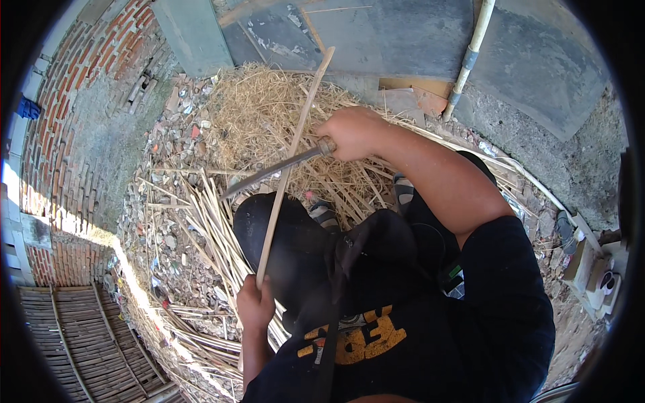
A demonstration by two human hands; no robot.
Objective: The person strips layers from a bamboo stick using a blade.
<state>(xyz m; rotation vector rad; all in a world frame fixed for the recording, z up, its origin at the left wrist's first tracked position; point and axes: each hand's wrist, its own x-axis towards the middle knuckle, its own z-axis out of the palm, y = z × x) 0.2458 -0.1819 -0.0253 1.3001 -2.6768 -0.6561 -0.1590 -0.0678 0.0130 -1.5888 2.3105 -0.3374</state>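
My left hand (255,302) is closed around the lower end of a long, pale wooden strip (273,225), low beside my left knee. My right hand (353,133) is wrapped around the handle of a knife (269,176), its long, dark blade pointing left and slightly down toward me. The strip rises from my left fist at a slant, leaning to the right, its far end free above the ground beyond my hands. The blade crosses it around the middle; I cannot tell whether the edge is biting into the wood.

Below the knife is my left knee, in dark trousers (269,215), and my strapped sandals (324,216) show between and beside my legs. My dark shirt (430,342) carries a yellow print on the front.

Just past the blade lies a heap of curly, straw-coloured shavings (245,121). To the left of my knee, a loose bundle of pale strips (213,232) lies across stony rubble (168,245).

Farther out, a worn brick wall (64,144) stands on the left, with a slatted bamboo panel (87,342) at lower left. Ahead are grey boards (403,37) and an upright pale pipe (470,60).
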